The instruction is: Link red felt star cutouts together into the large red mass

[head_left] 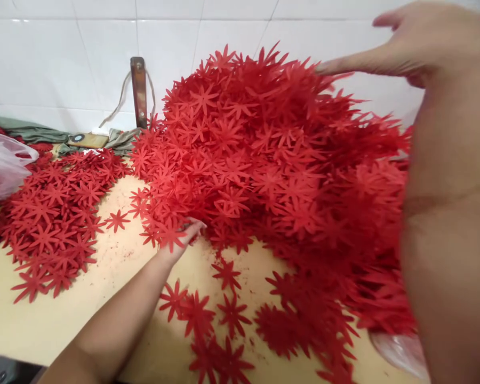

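A big heap of red star-shaped paper cutouts rises in the middle of a pale yellow table. My left hand reaches in from the bottom left and pinches at cutouts on the heap's near left edge. My right hand is at the top right, fingers spread, an outstretched finger touching the top of the heap. My right forearm fills the right side and hides part of the heap.
A flatter spread of the same red cutouts lies at the left. Loose cutouts lie near the front edge. A plastic bag sits at far left. A rusty metal bar stands against the white tiled wall.
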Action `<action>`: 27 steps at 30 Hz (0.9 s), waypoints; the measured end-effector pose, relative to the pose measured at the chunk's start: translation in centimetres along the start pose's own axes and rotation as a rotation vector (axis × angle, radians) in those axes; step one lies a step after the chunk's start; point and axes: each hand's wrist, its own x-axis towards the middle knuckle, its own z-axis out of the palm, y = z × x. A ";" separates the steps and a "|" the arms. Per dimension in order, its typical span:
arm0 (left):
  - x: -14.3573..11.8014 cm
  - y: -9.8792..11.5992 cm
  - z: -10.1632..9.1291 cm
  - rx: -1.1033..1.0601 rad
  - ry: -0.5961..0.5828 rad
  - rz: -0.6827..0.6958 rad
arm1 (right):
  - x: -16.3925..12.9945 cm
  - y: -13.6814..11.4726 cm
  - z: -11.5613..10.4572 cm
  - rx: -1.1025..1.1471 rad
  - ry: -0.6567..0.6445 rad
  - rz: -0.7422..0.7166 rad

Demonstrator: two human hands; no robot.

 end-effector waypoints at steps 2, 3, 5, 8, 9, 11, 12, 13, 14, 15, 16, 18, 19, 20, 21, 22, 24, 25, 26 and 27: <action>0.3 0.1 -0.4 -0.229 0.015 -0.035 | -3.4 -1.9 -0.2 0.099 0.119 -0.185; 0.4 0.2 -0.7 -0.323 0.028 -0.055 | -5.5 -3.1 0.2 0.225 0.093 -0.328; 0.5 0.3 -1.0 -0.459 0.057 -0.105 | -9.8 -5.6 2.2 0.303 -0.093 -0.646; 0.1 0.5 -1.3 -0.555 0.080 -0.191 | -15.0 -8.6 7.1 0.175 -0.407 -1.016; -0.1 0.6 -1.3 -0.568 0.081 -0.233 | -16.1 -9.2 8.7 0.166 -0.473 -1.064; -0.4 0.8 -1.4 -0.599 0.051 -0.329 | -17.0 -10.1 11.5 0.126 -0.555 -1.173; -0.5 0.9 -1.6 -0.623 0.013 -0.360 | -17.0 -10.5 12.4 0.093 -0.597 -1.197; -0.6 1.1 -1.8 -0.653 -0.045 -0.363 | -16.8 -10.8 13.0 0.064 -0.631 -1.203; -0.5 1.3 -2.1 -0.682 -0.116 -0.348 | -16.4 -11.0 13.4 0.033 -0.676 -1.193; -0.5 1.4 -2.6 -0.702 -0.197 -0.327 | -15.9 -11.2 13.6 0.003 -0.734 -1.174; -0.4 1.5 -3.1 -0.706 -0.288 -0.310 | -15.4 -11.4 13.7 -0.027 -0.807 -1.151; -0.1 1.7 -4.0 -0.686 -0.479 -0.305 | -14.3 -11.5 13.9 -0.083 -0.976 -1.104; 0.0 1.7 -4.5 -0.672 -0.564 -0.310 | -13.9 -11.4 14.0 -0.100 -1.052 -1.080; 0.2 1.6 -4.8 -0.662 -0.639 -0.314 | -13.5 -11.3 14.2 -0.109 -1.110 -1.055; 0.3 1.5 -5.1 -0.659 -0.697 -0.310 | -13.2 -11.0 14.5 -0.112 -1.147 -1.027; 0.3 1.4 -5.2 -0.664 -0.736 -0.302 | -12.9 -10.8 14.8 -0.111 -1.169 -0.997; 0.4 1.2 -5.4 -0.677 -0.781 -0.290 | -12.6 -10.2 15.5 -0.112 -1.190 -0.942; 0.5 1.1 -5.4 -0.684 -0.800 -0.286 | -12.6 -10.0 15.8 -0.117 -1.196 -0.927; 0.5 1.1 -5.4 -0.693 -0.820 -0.276 | -12.7 -9.8 16.0 -0.126 -1.196 -0.926; 0.6 1.1 -5.3 -0.703 -0.843 -0.259 | -13.0 -9.5 16.3 -0.142 -1.187 -0.937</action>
